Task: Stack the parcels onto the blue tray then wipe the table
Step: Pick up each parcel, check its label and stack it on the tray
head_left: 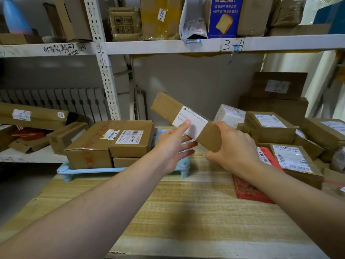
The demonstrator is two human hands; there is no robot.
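Right hand (230, 144) grips; left hand (172, 144) opened flat.

At twelve o'clock, a white tag (161, 14) on a yellow-taped parcel (160, 19) reads "H-1304". At one o'clock, "3-4" (234, 45) is handwritten on the shelf edge (186, 46), below a blue box (225, 16) with Chinese lettering and a bread slice picture. At four o'clock, a parcel label (291, 158) shows a large "8".

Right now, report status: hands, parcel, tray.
Right hand grips long brown parcel, held tilted in the air. Left hand open, thumb on its label. Blue tray already carries stacked boxes; right part free.
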